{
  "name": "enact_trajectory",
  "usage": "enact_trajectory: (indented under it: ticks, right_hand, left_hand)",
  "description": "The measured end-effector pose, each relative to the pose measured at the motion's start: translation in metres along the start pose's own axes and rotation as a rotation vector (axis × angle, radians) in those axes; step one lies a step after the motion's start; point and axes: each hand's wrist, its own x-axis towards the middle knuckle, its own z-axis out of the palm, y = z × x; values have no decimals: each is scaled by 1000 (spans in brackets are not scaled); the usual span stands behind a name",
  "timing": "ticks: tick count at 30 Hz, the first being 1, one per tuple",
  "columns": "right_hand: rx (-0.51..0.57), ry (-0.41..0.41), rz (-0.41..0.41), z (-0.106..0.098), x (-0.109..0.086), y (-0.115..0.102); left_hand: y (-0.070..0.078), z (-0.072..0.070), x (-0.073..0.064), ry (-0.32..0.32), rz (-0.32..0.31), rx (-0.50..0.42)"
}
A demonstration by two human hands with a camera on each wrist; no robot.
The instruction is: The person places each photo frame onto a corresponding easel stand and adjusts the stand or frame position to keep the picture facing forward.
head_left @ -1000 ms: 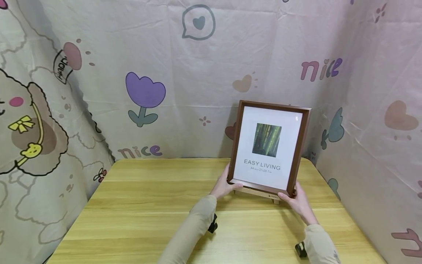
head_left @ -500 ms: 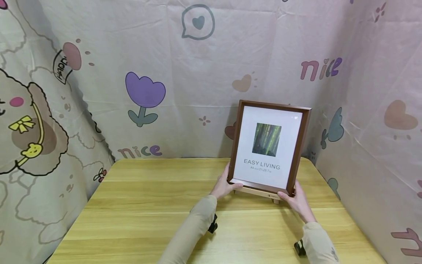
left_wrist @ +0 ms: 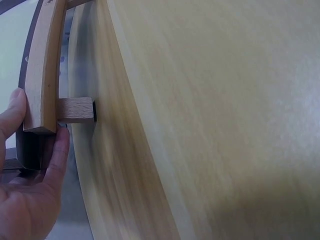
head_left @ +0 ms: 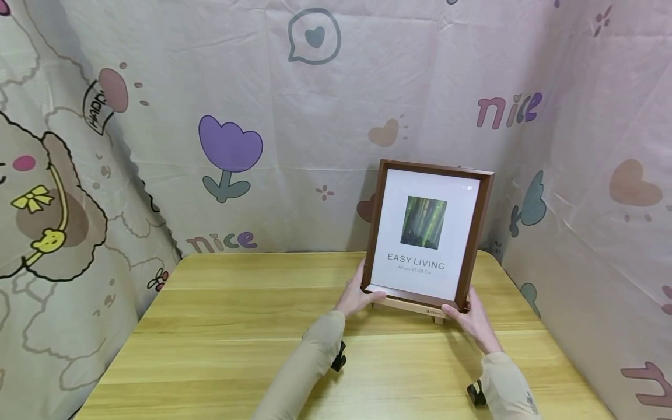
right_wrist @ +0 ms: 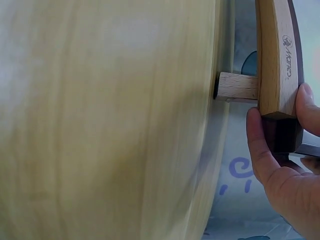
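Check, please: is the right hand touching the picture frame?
Touching: the right wrist view shows the right hand gripping the picture frame at one corner.

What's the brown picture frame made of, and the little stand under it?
The stand looks like pale wood with a smooth, matte finish: the right wrist view shows grain streaks. The picture frame looks smooth and slightly shiny; I see no clear grain, so maybe coated wood or plastic.

picture frame (head_left: 429,233): 1 | wooden stand (right_wrist: 277,60): 1 | table (head_left: 236,326): 1 | grips (head_left: 356,297) (head_left: 476,319): 2 | sleeves (head_left: 303,368) (head_left: 508,385): 2 | wrist cameras (head_left: 339,359) (head_left: 476,395): 2
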Motion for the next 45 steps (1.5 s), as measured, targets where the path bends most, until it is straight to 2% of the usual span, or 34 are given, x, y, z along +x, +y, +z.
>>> enact_trajectory:
  ticks: [13,29,34,45]
  right_hand:
    - [-10,32,-4,3,1,3]
    - [15,18,-1,2,2,2]
    - [8,28,-28,4,2,1]
    - [31,16,-20,10,4,-2]
  left_hand:
    - [0,1,-1,-2,-41,12]
    - [-3,1,1,-16,18,-11]
    - [-3,-1,-1,-9,10,-6]
    - [-2,-8,-8,10,4,-1]
